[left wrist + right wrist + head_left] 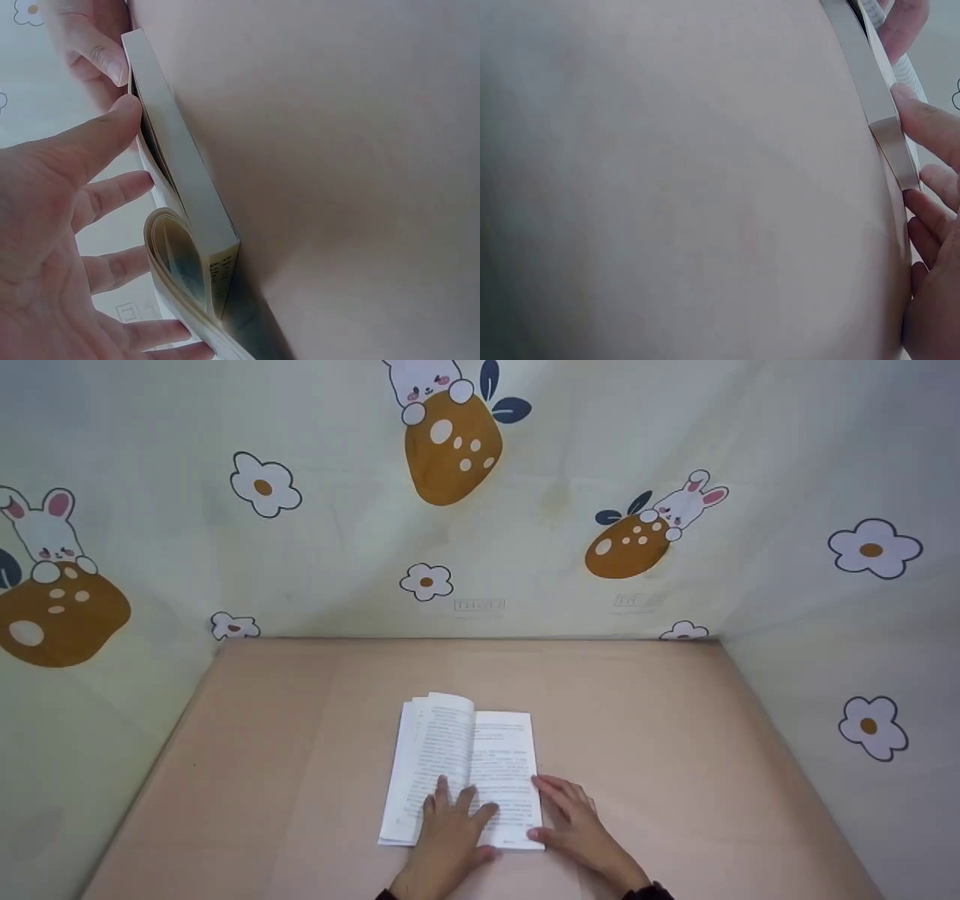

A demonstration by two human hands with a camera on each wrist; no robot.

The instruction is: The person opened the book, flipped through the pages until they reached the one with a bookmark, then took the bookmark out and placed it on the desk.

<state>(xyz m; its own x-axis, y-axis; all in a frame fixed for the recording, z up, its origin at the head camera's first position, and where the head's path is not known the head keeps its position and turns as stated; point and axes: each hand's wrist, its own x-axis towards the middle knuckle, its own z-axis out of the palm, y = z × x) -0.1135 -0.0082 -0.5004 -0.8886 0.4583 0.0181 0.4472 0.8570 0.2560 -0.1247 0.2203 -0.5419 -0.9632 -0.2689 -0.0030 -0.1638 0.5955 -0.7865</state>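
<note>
An open book (504,780) with printed white pages lies on the table, several left pages curving up near the spine. My left hand (448,829) rests over the lower pages near the spine, fingers spread. In the left wrist view, the left hand (45,225) has its thumb at the book's near edge, and a page bundle curls beside its fingers. My right hand (581,821) touches the book's right edge, thumb by the lower corner. In the right wrist view, fingers of the right hand (937,255) lie along the book's side (896,150).
The book lies on a pinkish-beige table (660,720). Fabric walls (337,540) with printed rabbits and flowers stand behind the table and along its left and right sides.
</note>
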